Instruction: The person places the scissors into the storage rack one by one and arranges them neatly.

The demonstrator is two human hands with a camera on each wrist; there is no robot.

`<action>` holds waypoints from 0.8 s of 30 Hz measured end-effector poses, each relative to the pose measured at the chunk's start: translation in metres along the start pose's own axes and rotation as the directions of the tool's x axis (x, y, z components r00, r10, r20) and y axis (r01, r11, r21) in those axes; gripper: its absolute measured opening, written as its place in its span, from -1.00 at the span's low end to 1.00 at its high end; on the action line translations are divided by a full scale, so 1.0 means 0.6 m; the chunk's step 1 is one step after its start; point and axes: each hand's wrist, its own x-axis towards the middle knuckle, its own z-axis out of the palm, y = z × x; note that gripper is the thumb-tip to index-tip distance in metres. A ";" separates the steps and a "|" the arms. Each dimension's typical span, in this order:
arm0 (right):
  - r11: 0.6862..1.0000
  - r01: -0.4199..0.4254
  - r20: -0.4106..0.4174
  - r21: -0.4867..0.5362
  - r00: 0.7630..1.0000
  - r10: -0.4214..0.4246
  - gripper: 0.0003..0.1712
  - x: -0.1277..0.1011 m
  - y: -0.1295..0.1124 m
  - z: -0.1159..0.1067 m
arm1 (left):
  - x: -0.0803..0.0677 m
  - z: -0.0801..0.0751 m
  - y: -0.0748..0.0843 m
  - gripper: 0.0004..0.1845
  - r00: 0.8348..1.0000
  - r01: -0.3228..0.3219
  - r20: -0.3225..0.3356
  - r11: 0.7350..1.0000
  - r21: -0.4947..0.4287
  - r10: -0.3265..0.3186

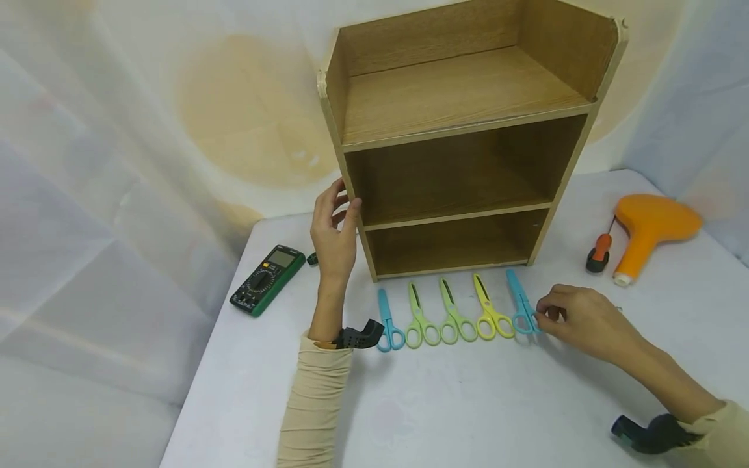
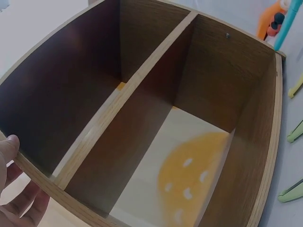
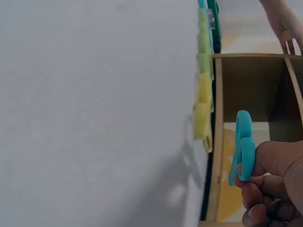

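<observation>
A wooden shelf unit (image 1: 462,143) with open compartments stands on the white table (image 1: 468,403). My left hand (image 1: 333,227) grips its left side panel (image 2: 33,177), thumb over the front edge. Several small scissors lie in a row before the shelf: a blue pair (image 1: 387,322), two green pairs (image 1: 420,318) (image 1: 455,313), a yellow pair (image 1: 490,309) and a blue pair (image 1: 523,304) at the right end. My right hand (image 1: 576,318) pinches the handle of that rightmost blue pair (image 3: 242,146), which rests on the table.
A green multimeter (image 1: 268,279) lies left of the shelf. An orange hair dryer (image 1: 649,231) and a small orange-handled screwdriver (image 1: 599,253) lie at the right. A draped pale cloth backs the table.
</observation>
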 end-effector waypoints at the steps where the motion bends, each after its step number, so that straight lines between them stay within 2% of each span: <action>1: 1.000 0.003 -0.003 0.002 1.000 -0.003 -0.87 0.000 -0.003 -0.004 | 0.000 0.000 0.000 -0.54 1.000 0.001 0.002 1.000 -0.002 -0.001; 13: 1.000 0.015 -0.007 0.017 1.000 -0.015 -0.87 0.000 -0.040 -0.050 | 0.002 0.003 -0.004 -0.54 0.999 -0.031 -0.006 1.000 0.001 0.031; 14: 1.000 0.020 -0.010 0.014 1.000 -0.020 -0.86 -0.001 -0.042 -0.054 | 0.002 0.004 -0.013 -0.54 0.999 -0.038 -0.007 0.999 0.002 0.038; 19: 0.999 0.032 -0.006 0.010 0.999 -0.032 -0.85 -0.002 -0.056 -0.070 | 0.001 0.005 -0.012 -0.54 0.999 -0.032 -0.009 0.999 0.001 0.032; 21: 0.999 0.049 -0.013 0.012 0.999 -0.049 -0.85 -0.002 -0.064 -0.076 | 0.000 0.004 -0.003 -0.55 1.000 -0.026 -0.011 1.000 0.001 0.026; 24: 0.996 0.090 -0.045 0.018 0.995 -0.090 -0.84 -0.002 -0.075 -0.084 | 0.000 0.002 -0.003 -0.55 0.999 -0.033 -0.010 0.999 -0.002 0.033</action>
